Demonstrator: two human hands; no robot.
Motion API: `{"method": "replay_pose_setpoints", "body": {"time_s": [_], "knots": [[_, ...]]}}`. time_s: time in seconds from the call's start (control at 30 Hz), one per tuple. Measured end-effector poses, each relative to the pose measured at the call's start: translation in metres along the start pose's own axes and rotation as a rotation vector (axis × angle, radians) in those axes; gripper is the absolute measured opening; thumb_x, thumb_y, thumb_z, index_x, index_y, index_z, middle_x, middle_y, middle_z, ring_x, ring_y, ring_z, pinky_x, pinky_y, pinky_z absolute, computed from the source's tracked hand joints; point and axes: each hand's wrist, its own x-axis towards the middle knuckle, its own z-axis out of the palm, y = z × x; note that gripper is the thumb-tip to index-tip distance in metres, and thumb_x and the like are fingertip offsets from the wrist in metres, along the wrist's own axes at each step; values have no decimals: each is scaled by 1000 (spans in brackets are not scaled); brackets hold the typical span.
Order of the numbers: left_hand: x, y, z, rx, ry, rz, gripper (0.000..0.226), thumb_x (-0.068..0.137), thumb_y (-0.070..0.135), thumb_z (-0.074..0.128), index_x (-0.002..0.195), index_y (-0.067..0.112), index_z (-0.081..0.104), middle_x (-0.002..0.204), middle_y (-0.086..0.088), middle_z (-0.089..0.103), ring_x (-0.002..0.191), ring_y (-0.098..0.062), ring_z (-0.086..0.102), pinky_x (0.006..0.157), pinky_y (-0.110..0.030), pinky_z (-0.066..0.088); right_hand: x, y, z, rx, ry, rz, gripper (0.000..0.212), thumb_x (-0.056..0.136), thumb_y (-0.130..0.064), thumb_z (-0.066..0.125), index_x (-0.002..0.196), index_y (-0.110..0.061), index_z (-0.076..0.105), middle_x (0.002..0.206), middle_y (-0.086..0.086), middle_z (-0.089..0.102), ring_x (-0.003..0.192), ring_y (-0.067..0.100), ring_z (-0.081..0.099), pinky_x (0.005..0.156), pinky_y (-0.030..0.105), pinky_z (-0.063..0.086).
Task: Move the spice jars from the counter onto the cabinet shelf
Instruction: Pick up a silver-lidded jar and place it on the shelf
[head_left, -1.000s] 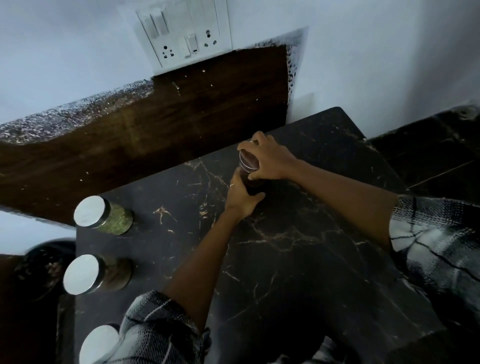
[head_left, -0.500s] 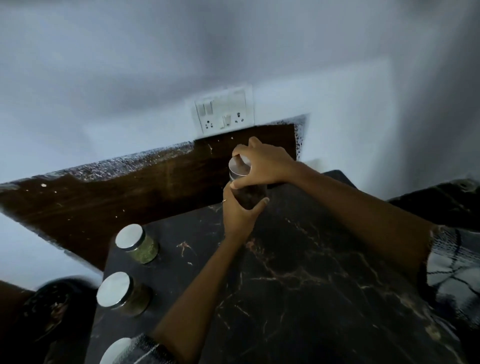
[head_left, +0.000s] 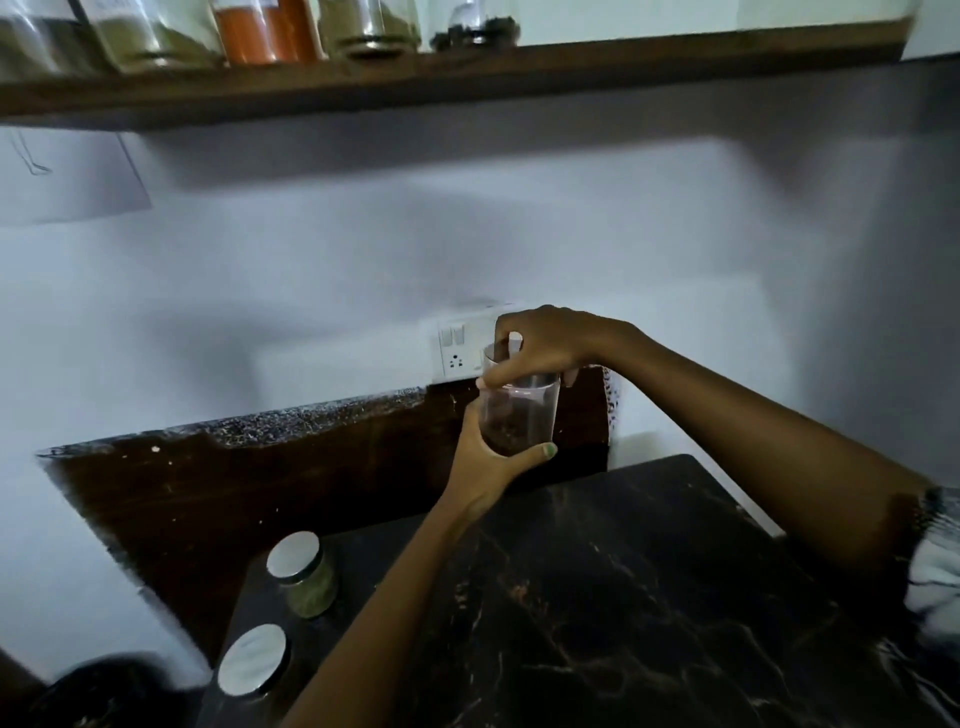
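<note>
Left hand (head_left: 485, 467) cups jar (head_left: 517, 418) from below; right hand (head_left: 545, 345) grips its top. Jar held above desk (head_left: 649, 597). Shelf (head_left: 467, 73) at 12 o'clock.

My forearms are bare; a sleeve (head_left: 935, 561) bunches at my right elbow, pale with dark lines, maybe plaid, it's blurred. My left thumbnail (head_left: 548, 450) looks greenish.

veined black counter (head_left: 649, 597), silver lids (head_left: 293, 555) (orange jar (head_left: 265, 31))
</note>
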Motion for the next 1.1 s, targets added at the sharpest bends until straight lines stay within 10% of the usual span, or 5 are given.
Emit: {"method": "replay_pose_setpoints", "body": {"time_s": [0.3,0.57,0.77,0.97,1.1], "knots": [[7,29,-14,-78,-162,-43,79,66,29,82,135,25,42,125,6,57,119,-15,52,104,-38,42,-16,-17,-41,36,-154,-87,48,72,-41,77,116,-31,58,96,-6,53,93,18,57,73,40,59],[13,47,-2,-97,-133,15,83,65,30,84,135,31,40,124,8,55,115,-12,52,86,-18,46,-22,-19,-54,-56,-18,32,46,69,-57,72,103,-28,61,91,-11,55,86,16,58,60,31,57],[16,51,3,-223,-253,-30,74,61,29,82,127,35,48,123,7,60,122,-20,52,105,-47,42,-37,-19,-72,7,-108,-9,53,68,-45,79,117,-34,59,100,-7,55,85,10,59,74,37,60],[17,60,15,-96,-145,46,86,64,37,83,135,36,36,125,13,53,111,-4,50,83,-17,40,-33,-13,-70,-127,139,91,52,65,-66,70,94,-23,65,80,-8,63,76,11,59,54,24,50],[18,65,13,-82,-221,39,78,66,39,81,133,37,41,120,17,57,111,-1,50,89,-21,38,-35,-11,-73,-147,116,106,59,69,-68,63,101,-17,64,93,-2,63,78,15,56,55,24,43]]}}
